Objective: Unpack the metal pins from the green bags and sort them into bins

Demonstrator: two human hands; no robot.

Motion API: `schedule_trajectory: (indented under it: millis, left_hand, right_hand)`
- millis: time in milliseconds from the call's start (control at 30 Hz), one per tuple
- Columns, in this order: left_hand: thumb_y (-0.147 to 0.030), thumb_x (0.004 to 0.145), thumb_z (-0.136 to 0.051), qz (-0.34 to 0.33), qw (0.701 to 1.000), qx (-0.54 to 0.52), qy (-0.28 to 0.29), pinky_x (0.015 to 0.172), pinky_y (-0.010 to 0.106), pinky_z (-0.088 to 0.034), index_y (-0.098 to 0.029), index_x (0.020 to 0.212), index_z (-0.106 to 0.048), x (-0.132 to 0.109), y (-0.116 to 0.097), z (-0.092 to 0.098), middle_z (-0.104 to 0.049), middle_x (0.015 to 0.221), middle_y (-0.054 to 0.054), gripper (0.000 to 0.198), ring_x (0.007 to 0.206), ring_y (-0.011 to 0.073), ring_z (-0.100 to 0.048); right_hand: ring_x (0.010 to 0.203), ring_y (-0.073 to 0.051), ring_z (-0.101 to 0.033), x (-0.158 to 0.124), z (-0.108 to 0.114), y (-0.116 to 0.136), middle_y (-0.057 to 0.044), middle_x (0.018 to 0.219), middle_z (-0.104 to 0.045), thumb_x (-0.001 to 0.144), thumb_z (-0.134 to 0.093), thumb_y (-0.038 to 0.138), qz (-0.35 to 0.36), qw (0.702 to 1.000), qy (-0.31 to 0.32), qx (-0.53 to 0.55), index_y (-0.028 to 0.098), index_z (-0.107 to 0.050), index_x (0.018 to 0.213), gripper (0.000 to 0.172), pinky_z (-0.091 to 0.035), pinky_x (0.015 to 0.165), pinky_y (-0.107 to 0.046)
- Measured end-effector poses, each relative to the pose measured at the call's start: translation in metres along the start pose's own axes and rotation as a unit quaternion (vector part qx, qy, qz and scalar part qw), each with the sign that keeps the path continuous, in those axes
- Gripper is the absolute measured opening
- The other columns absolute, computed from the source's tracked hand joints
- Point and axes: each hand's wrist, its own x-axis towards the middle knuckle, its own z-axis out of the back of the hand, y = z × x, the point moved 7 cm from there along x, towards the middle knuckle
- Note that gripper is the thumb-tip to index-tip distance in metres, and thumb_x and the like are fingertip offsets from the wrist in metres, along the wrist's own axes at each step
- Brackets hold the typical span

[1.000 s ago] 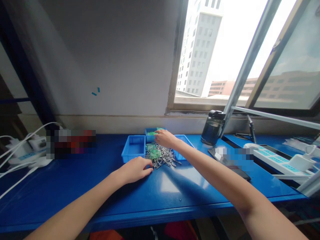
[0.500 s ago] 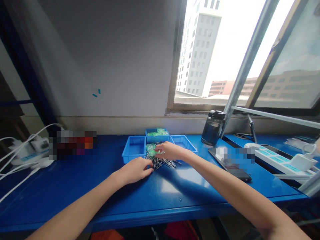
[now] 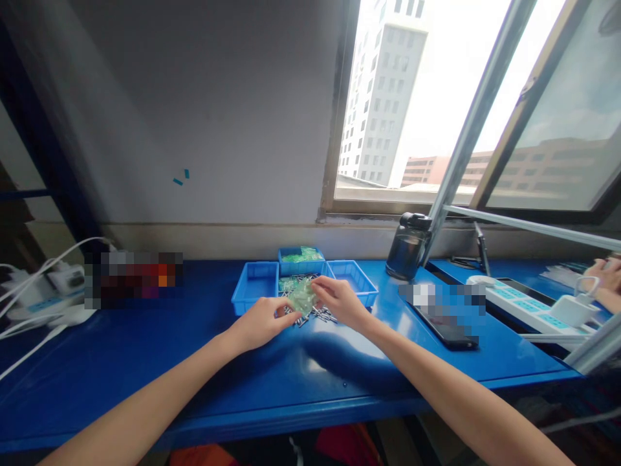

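My right hand [image 3: 341, 301] pinches a small green translucent bag [image 3: 303, 298] above a heap of small metal pins [image 3: 310, 312] on the blue bench. My left hand [image 3: 262, 321] lies curled beside the heap, its fingertips reaching the bag's lower edge. Behind the heap stand three blue trays: an empty one on the left [image 3: 255, 287], one at the back [image 3: 301, 261] holding more green bags, and one on the right [image 3: 353, 279].
A dark jar [image 3: 407, 246] stands by the window sill. A phone [image 3: 444, 323] and a white power strip [image 3: 528, 306] lie to the right, where another person's hand [image 3: 606, 278] shows. White cables and chargers [image 3: 43, 291] sit at the left.
My right hand came back from the rear tray to the pin heap and lifted a green bag toward me. My left hand shifted slightly right to meet the bag.
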Motion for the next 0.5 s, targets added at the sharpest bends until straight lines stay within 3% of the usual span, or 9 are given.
schedule_trajectory:
  millis: [167, 333, 500]
  left_hand:
    - [-0.049, 0.083, -0.042, 0.02, 0.994, -0.111, -0.007, 0.047, 0.02, -0.036, -0.015, 0.087, -0.062, 0.001, 0.001, 0.002, -0.051, 0.055, -0.003, 0.039, 0.045, 0.0103, -0.048]
    - [-0.042, 0.082, -0.046, 0.026, 0.989, -0.143, -0.022, 0.046, 0.02, -0.037, -0.014, 0.093, -0.062, 0.002, 0.001, 0.007, -0.051, 0.052, -0.003, 0.034, 0.046, 0.0103, -0.049]
    - [-0.037, 0.081, -0.048, 0.006, 0.987, -0.161, -0.025, 0.045, 0.018, -0.038, -0.015, 0.108, -0.06, 0.003, 0.003, 0.005, -0.056, 0.062, -0.001, 0.037, 0.049, 0.0094, -0.052]
  right_hand:
    - [0.066, -0.013, -0.062, -0.009, -0.014, -0.002, -0.003, 0.078, -0.063, 0.083, -0.048, 0.034, -0.031, 0.986, 0.055, 0.156, 0.016, -0.056, 0.1, 0.026, -0.05, 0.057, -0.023]
    - [0.067, -0.013, -0.061, -0.01, -0.015, -0.008, -0.003, 0.077, -0.063, 0.082, -0.052, 0.034, -0.034, 0.977, 0.121, 0.174, 0.016, -0.055, 0.098, 0.025, -0.05, 0.058, -0.024]
    - [0.071, -0.014, -0.061, -0.01, -0.019, -0.008, -0.003, 0.074, -0.062, 0.081, -0.053, 0.036, -0.04, 0.969, 0.152, 0.188, 0.016, -0.056, 0.093, 0.024, -0.05, 0.055, -0.022]
